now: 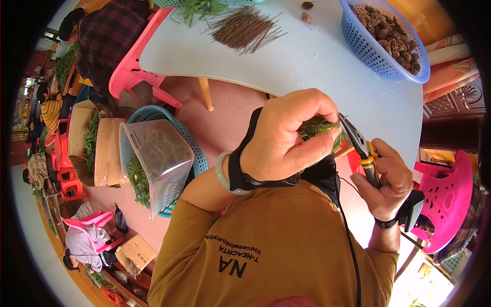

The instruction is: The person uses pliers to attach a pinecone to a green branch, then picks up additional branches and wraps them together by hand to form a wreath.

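My left hand [281,133], at the centre of the view, is closed on a green foliage sprig [317,128], partly hidden by its fingers. My right hand [386,181] grips long-nose pliers [360,146] with black and yellow handles; their jaws reach up beside my left fingertips and the sprig. Whether they touch it or grip a wire, I cannot tell. Beyond both hands, on the pale table [194,51], lie a pile of thin brown sticks [240,30], some loose greenery [199,7] and a blue basket [348,20] of pine cones [388,36].
A pink chair [138,56] holds a person in plaid [105,36]. At left are a cardboard box [107,153], a clear bin [163,163] in a teal basket [199,148], and other seated people [87,238]. Another pink chair [445,199] stands at right.
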Tool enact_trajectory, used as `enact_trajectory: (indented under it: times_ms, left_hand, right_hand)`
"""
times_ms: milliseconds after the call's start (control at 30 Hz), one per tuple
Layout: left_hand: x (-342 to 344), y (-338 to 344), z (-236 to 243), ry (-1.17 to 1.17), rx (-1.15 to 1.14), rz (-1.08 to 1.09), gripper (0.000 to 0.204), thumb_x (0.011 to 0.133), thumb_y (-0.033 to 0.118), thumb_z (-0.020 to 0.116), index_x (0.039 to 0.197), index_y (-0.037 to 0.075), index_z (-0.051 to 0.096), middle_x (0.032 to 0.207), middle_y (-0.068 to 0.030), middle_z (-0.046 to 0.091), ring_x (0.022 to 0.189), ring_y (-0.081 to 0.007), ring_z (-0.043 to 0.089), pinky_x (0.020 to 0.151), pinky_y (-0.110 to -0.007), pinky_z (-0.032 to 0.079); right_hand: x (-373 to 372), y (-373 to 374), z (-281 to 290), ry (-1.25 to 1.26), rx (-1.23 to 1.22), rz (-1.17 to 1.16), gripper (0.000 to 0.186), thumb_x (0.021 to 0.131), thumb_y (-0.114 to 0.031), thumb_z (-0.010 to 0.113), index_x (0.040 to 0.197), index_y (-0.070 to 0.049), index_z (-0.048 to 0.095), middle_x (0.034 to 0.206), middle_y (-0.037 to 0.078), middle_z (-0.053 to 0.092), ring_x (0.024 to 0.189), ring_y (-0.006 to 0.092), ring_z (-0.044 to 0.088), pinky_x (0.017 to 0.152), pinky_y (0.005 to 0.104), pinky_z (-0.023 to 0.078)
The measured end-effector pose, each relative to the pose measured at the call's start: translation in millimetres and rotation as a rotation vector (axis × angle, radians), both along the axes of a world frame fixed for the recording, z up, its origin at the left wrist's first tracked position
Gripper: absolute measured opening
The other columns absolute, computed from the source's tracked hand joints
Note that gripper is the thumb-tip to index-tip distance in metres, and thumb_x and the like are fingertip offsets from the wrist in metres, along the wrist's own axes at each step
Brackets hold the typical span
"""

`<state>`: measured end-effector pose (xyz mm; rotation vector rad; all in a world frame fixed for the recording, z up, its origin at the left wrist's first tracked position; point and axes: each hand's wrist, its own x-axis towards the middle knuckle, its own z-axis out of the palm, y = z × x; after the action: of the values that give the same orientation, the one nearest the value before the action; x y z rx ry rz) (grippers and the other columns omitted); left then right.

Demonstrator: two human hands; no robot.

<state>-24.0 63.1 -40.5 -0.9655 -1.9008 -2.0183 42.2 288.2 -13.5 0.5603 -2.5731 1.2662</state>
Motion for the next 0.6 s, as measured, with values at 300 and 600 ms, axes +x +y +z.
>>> enact_trajectory:
  times_ms: [300, 600]
  left_hand:
    - [8.8, 2.0, 1.0, 0.178, -0.110, 0.277, 0.017, 0.072, -0.007, 0.064, 0.087, -0.003, 0.057, 0.083, -0.0109, 0.060, 0.070, -0.0179, 0.057, 0.062, -0.025, 0.045]
    - [17.7, -12.6, 11.8, 0.231, -0.107, 0.331, 0.021, 0.071, -0.006, 0.066, 0.091, -0.005, 0.062, 0.087, -0.0147, 0.061, 0.069, -0.0184, 0.057, 0.062, -0.026, 0.044]
  right_hand:
    - [5.7, -8.6, -10.4, -0.075, -0.083, -0.064, 0.030, 0.059, 0.001, 0.077, 0.082, 0.002, 0.058, 0.109, 0.022, 0.060, 0.091, 0.0265, 0.061, 0.079, 0.0328, 0.048]
    - [0.5, -6.8, -18.3, -0.005, -0.129, 0.059, 0.030, 0.058, 0.003, 0.076, 0.081, 0.002, 0.057, 0.110, 0.022, 0.057, 0.091, 0.0281, 0.060, 0.079, 0.0339, 0.047]
